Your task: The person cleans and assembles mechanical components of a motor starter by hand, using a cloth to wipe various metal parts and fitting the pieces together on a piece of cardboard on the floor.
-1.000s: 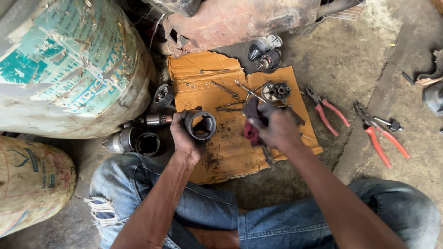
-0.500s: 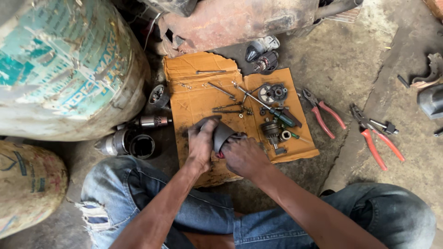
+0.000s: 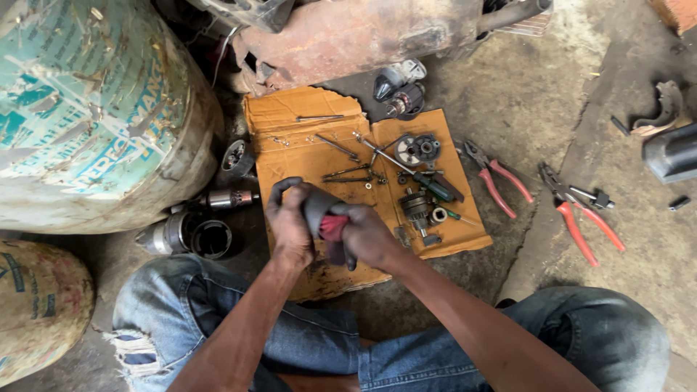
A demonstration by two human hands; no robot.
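Gripping a dark cylindrical housing (image 3: pixel 317 207) over the cardboard sheet (image 3: pixel 290 123), the left hand (image 3: pixel 289 221) wraps it while the right hand (image 3: pixel 367 236) presses a red rag (image 3: pixel 334 227) against it; pliers (image 3: pixel 497 181) lie at three o'clock.

Bare arms and hands (image 3: pixel 330 225), with faded blue jeans frayed at one knee.

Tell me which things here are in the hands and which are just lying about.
In hand:
dark cylindrical metal housing, left hand
red rag, right hand

Lying about:
red-handled pliers
green-handled screwdriver
torn brown cardboard sheet
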